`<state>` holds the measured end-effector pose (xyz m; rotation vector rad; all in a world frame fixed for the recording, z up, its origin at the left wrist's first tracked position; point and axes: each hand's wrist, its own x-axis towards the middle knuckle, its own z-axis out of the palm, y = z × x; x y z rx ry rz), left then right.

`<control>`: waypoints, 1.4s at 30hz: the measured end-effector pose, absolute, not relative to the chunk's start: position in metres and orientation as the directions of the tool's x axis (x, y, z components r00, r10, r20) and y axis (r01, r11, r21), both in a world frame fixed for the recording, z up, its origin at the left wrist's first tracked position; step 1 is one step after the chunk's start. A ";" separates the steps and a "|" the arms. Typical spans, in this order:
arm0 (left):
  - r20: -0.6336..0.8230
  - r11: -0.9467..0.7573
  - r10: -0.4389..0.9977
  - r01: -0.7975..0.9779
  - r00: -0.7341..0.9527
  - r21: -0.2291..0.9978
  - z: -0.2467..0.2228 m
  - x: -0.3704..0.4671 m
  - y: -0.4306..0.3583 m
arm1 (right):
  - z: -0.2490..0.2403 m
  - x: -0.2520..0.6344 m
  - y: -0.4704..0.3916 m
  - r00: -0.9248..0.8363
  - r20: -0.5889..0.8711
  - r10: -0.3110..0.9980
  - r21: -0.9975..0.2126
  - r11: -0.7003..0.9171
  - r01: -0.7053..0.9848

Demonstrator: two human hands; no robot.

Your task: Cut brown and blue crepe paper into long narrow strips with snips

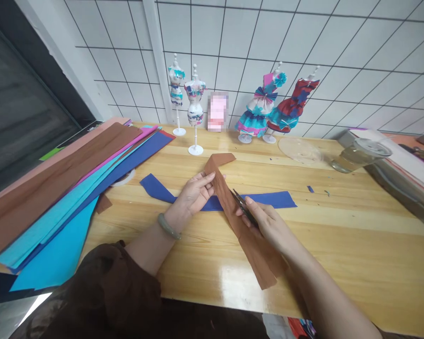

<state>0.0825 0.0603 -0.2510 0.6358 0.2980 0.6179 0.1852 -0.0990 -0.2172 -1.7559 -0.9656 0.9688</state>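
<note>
A long brown strip (229, 200) slants across the middle of the wooden table, its far end bent over to the right. My left hand (199, 189) pinches it near that bend. In my right hand (261, 214) is a small dark pair of scissors (245, 207), its blades at the strip's right edge and pointing up and left. More brown material lies beneath my right wrist. Under the brown strip, a blue strip (282, 199) runs from left to right across the table.
Stacked coloured sheets (67, 174) fill the table's left side. Two small mannequins (195, 106) and two dressed ones (259, 110) stand at the back by a pink card (218, 111). A clear cup (360, 154) is at the right, with blue scraps (310, 189) nearer.
</note>
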 end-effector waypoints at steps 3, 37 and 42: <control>-0.067 0.626 0.621 -0.443 0.781 0.641 -0.252 0.082 0.061 | -0.219 0.188 -0.098 0.437 -0.180 0.881 -0.908 -0.319 0.270; -0.077 0.602 0.551 -0.332 0.831 0.727 -0.254 0.083 0.054 | -0.230 0.188 -0.096 0.407 -0.282 0.869 -0.951 -0.308 -0.002; -0.066 0.573 0.591 -0.362 0.804 0.735 -0.255 0.083 0.055 | -0.230 0.189 -0.095 0.417 -0.268 0.868 -0.959 -0.283 -0.028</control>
